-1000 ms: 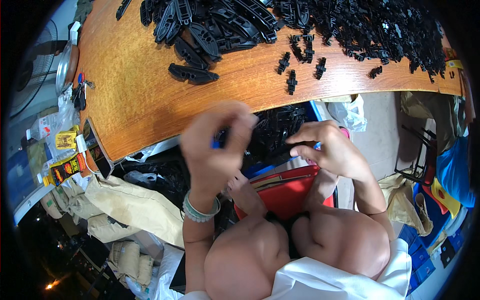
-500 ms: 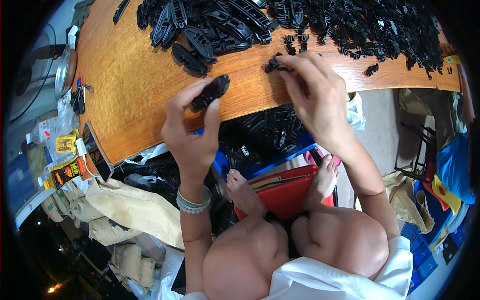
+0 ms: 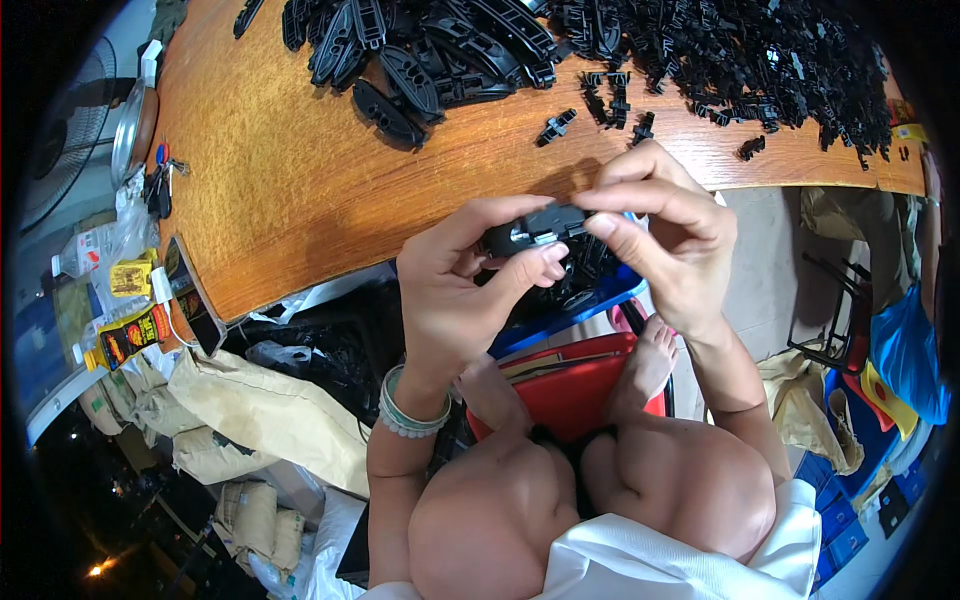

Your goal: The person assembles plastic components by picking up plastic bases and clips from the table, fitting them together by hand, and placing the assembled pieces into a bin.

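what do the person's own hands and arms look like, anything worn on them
The left hand and right hand are both ungloved. Pale bracelets, at least one beaded, circle the left wrist; none shows on the right. No sleeves cover the visible forearms.

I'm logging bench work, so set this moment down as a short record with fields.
left hand: pinches a black plastic part
right hand: fingertips at that part's right end; any separate piece unclear
table: large black parts, small black pieces to their right
below table: blue bin, partly hidden
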The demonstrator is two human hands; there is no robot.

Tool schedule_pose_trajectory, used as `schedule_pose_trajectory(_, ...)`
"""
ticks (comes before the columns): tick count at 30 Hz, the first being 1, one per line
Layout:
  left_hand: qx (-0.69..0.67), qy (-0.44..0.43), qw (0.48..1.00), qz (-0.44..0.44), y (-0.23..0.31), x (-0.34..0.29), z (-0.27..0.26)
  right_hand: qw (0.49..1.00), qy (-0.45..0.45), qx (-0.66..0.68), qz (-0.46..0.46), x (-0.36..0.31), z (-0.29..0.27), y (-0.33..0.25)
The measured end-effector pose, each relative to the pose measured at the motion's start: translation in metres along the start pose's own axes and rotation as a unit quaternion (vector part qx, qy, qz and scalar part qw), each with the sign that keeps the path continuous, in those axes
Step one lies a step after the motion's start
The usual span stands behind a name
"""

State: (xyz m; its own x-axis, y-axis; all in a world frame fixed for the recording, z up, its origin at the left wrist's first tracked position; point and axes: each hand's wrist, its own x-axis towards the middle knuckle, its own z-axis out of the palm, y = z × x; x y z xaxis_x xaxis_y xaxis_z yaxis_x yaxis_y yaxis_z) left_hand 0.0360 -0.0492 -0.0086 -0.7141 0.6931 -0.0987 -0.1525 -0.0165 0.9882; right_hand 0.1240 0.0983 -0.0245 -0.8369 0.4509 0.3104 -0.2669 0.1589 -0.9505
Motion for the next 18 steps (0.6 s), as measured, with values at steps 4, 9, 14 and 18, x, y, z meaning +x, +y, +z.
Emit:
schedule_pose_trajectory(4, -0.032, -0.015, 0.999, -0.032, 0.0, -0.004, -0.006, 0.988, 0.005, -0.145, -0.044, -0.002, 0.0, -0.001)
schedule_pose_trajectory(9, -0.017, -0.005, 1.0, 0.001, 0.001, -0.004, -0.003, 0.982, -0.046, -0.17, -0.071, -0.002, -0.002, -0.006)
schedule_pose_trajectory(14, 0.109, -0.046, 0.99, 0.082, -0.002, -0.004, -0.007, 0.992, -0.05, -0.093, 0.072, -0.011, 0.002, -0.005)
schedule_pose_trajectory(18, 0.182, -0.052, 0.974, 0.123, -0.004, 0.001, -0.017, 0.987, -0.119, -0.059, 0.088, -0.012, -0.008, 0.001)
